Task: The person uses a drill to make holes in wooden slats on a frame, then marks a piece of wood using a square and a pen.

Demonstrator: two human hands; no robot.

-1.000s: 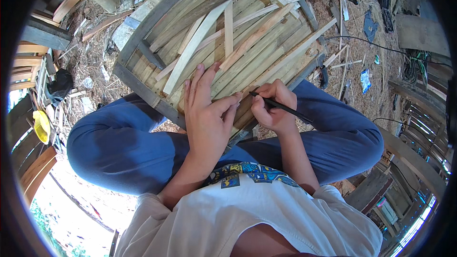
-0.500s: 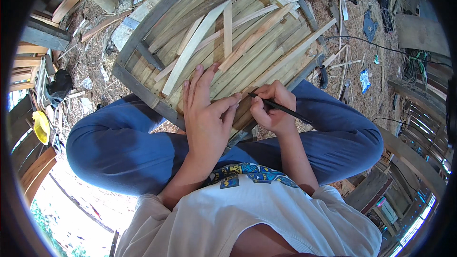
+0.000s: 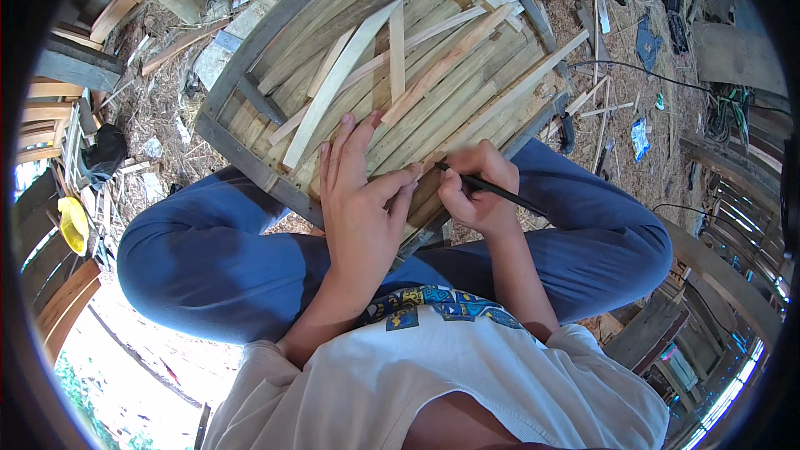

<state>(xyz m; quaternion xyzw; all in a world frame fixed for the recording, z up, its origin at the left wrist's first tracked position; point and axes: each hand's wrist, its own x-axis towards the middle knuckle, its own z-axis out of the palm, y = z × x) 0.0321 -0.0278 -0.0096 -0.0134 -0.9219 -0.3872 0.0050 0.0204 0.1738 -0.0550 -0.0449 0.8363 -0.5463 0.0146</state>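
My left hand [image 3: 364,215] lies over the near edge of a slatted wooden panel [image 3: 250,129] on my lap. Its fingers stretch out flat, with the thumb tip reaching toward the end of a long pale wood strip [image 3: 525,95]. Beside it, my right hand [image 3: 486,187] is closed in a pinch round a slim black pen-like tool [image 3: 510,195]. The tool's tip points left, close to the strip's near end and the left thumb; whether it touches the wood I cannot tell. More loose strips, such as a whitish curved one [image 3: 337,87], lie across the slats.
My crossed legs [image 3: 217,254] support the panel. Straw and wood scraps cover the ground. To the right lie a dark-handled tool [image 3: 567,132], a blue wrapper [image 3: 639,140] and a black cable [image 3: 642,72]. A yellow object [image 3: 73,225] sits at the far left.
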